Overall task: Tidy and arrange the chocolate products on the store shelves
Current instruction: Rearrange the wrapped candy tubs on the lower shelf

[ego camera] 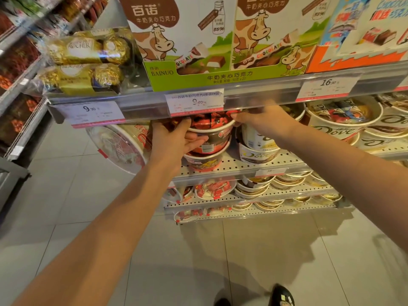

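Note:
A red and brown chocolate tub with a clear lid sits stacked on a similar tub on the perforated middle shelf. My left hand grips the upper tub's left side, fingers curled round its front. At the tub's right rim my right hand holds on, fingertips pinching the edge just under the upper shelf's price rail. Cream Dove tubs stand stacked immediately to the right.
Bainuo cow-print boxes and gold Ferrero packs fill the top shelf. Large Dove tubs sit at right; a tilted round tub leans at left. Lower shelves hold more tubs. Grey floor tiles lie below; another shelving unit stands left.

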`<action>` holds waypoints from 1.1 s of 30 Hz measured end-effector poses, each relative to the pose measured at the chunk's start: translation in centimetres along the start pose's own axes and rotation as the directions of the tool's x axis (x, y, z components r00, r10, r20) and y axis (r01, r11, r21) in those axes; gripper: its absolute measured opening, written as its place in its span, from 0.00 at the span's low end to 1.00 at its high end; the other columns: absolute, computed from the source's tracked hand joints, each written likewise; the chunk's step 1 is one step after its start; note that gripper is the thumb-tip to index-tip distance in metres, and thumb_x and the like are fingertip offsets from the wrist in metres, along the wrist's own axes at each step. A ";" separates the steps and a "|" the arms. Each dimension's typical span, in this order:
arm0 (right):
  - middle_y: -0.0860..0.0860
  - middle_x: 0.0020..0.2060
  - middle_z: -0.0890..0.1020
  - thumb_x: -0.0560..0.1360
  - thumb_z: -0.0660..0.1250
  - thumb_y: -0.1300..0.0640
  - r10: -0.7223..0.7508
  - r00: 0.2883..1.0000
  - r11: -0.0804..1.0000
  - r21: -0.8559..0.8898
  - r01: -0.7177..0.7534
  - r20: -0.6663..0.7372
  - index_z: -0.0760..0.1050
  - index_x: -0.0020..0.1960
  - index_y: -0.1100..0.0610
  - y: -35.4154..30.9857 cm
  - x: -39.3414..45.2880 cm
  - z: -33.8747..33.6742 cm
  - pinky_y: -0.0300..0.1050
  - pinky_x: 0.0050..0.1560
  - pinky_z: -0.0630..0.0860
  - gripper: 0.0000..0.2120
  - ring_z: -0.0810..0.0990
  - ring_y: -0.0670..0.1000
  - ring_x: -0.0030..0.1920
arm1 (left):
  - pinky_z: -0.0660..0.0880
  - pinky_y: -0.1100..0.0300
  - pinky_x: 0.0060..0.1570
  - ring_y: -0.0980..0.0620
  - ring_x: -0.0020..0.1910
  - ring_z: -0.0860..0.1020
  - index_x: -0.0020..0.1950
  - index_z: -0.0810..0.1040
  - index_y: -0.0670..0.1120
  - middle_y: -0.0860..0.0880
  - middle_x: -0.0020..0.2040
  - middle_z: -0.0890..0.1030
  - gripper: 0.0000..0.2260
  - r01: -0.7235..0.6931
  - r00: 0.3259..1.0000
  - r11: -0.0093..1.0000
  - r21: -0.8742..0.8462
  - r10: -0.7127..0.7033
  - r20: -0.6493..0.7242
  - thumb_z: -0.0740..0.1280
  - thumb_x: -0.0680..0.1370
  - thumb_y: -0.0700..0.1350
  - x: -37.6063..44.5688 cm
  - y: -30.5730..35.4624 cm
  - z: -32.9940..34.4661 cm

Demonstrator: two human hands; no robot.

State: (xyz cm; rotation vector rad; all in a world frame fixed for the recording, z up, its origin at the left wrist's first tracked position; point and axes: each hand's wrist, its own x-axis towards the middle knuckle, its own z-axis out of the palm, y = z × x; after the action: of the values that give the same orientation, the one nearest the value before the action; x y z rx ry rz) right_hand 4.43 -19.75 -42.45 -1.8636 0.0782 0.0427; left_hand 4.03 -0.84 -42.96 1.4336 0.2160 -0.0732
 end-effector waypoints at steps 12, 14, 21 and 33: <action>0.50 0.44 0.80 0.74 0.67 0.63 0.039 0.995 0.999 0.038 -0.035 -0.097 0.76 0.57 0.60 -0.3 -0.2 0.7 0.24 0.27 0.68 0.12 0.77 0.40 0.38 | 0.70 0.60 0.30 0.50 0.29 0.74 0.36 0.74 0.49 0.52 0.29 0.76 0.08 -0.181 0.899 0.812 0.555 0.366 -0.242 0.67 0.73 0.39 -3.2 -2.6 -13.2; 0.47 0.43 0.79 0.74 0.67 0.62 0.031 0.994 0.999 0.037 -0.027 -0.103 0.76 0.58 0.59 -0.3 -0.3 0.8 0.22 0.26 0.67 0.13 0.77 0.36 0.36 | 0.71 0.54 0.37 0.47 0.35 0.73 0.43 0.72 0.47 0.51 0.35 0.74 0.05 -0.035 0.838 0.869 0.493 0.294 -0.460 0.66 0.72 0.39 -1.0 -3.5 -15.5; 0.42 0.42 0.78 0.74 0.67 0.62 0.005 0.994 1.000 0.016 -0.003 -0.113 0.75 0.59 0.55 -0.5 -0.4 1.0 0.22 0.26 0.67 0.14 0.74 0.27 0.30 | 0.69 0.45 0.57 0.47 0.57 0.70 0.71 0.62 0.45 0.48 0.56 0.71 0.29 0.150 0.977 0.986 0.067 -0.137 -0.166 0.61 0.69 0.38 3.5 -1.4 -17.8; 0.46 0.53 0.78 0.76 0.65 0.58 0.028 0.998 0.999 -0.021 -0.029 -0.050 0.73 0.63 0.54 0.1 -0.6 0.8 0.30 0.37 0.69 0.15 0.74 0.39 0.47 | 0.76 0.45 0.55 0.46 0.48 0.81 0.42 0.75 0.44 0.42 0.48 0.80 0.15 -0.088 0.994 0.955 0.283 0.064 0.093 0.76 0.63 0.47 2.1 -0.5 -18.8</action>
State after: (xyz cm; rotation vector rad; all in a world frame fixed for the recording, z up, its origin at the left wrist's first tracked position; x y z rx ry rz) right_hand 3.85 -19.05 -42.72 -1.8852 0.1393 0.0174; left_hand 4.00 17.82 -46.16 1.7234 0.0831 -0.1033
